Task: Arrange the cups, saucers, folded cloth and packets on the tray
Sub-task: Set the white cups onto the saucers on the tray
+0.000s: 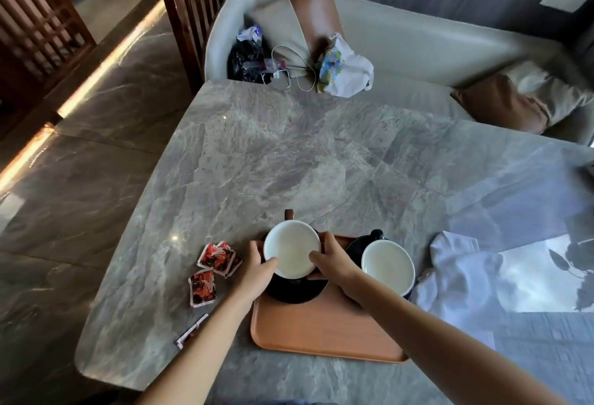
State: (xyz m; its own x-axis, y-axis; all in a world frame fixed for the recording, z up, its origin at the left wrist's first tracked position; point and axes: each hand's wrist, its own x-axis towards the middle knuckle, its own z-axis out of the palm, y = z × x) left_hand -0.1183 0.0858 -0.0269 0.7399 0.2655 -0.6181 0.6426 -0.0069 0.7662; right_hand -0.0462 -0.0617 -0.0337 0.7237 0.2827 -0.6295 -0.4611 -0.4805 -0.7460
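Glossy grey marble-veined surface [289,154], rounded corners. On it, near edge: flat rectangular orange-brown tray [321,334], matte, rounded corners, low rim.

Left cup [292,249]: round, white glazed inside, dark outside, brown handle pointing away from the camera. It sits on a glossy black round saucer [294,292] at the tray's far left corner; saucer overhangs the tray edge slightly.

Left hand [257,271]: fingers curled partway round the cup's left side, thumb on the near rim. Right hand [336,260]: wrapped round the cup's right side, thumb on the near rim. Both grip the same cup. Can't tell whether the cup is resting on the saucer or lifted just off it.

Second cup [387,268], same white inside, dark outside, dark handle pointing away, on its own black saucer [355,249] at the tray's far right.

White folded cloth [456,266], soft, creased, on the surface just right of the tray, touching or nearly touching its edge.

Red-and-black square foil packets [218,258] with white edges scattered on the surface left of the tray; one partly hidden under the left forearm.
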